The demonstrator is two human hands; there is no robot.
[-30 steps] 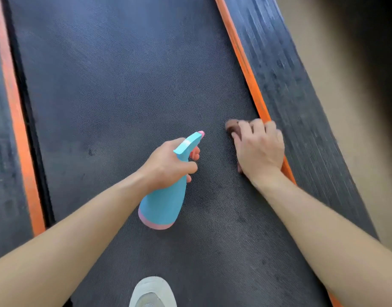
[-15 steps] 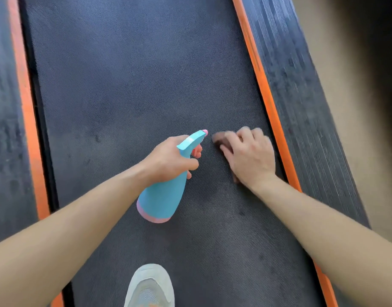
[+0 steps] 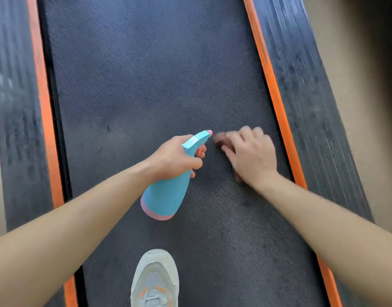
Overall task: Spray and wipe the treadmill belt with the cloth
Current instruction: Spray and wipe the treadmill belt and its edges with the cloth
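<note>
The dark textured treadmill belt [image 3: 150, 85] runs up the middle of the view. My left hand [image 3: 175, 158] grips a light blue spray bottle [image 3: 166, 196] with a pink base and pink nozzle tip, held above the belt with the nozzle pointing toward my right hand. My right hand [image 3: 252, 156] presses a small brown cloth [image 3: 219, 140] flat on the belt; only the cloth's left edge shows past the fingers. The hand is blurred by motion.
Orange strips [image 3: 272, 89] border the belt on both sides, with black ribbed side rails [image 3: 301, 69] beyond them. A pale sneaker [image 3: 155, 280] stands on the belt at the bottom. Beige floor [image 3: 345, 29] lies to the right.
My right hand with the cloth has slid left across the belt, away from the orange strip and toward the bottle's nozzle. My left hand keeps hold of the bottle.
</note>
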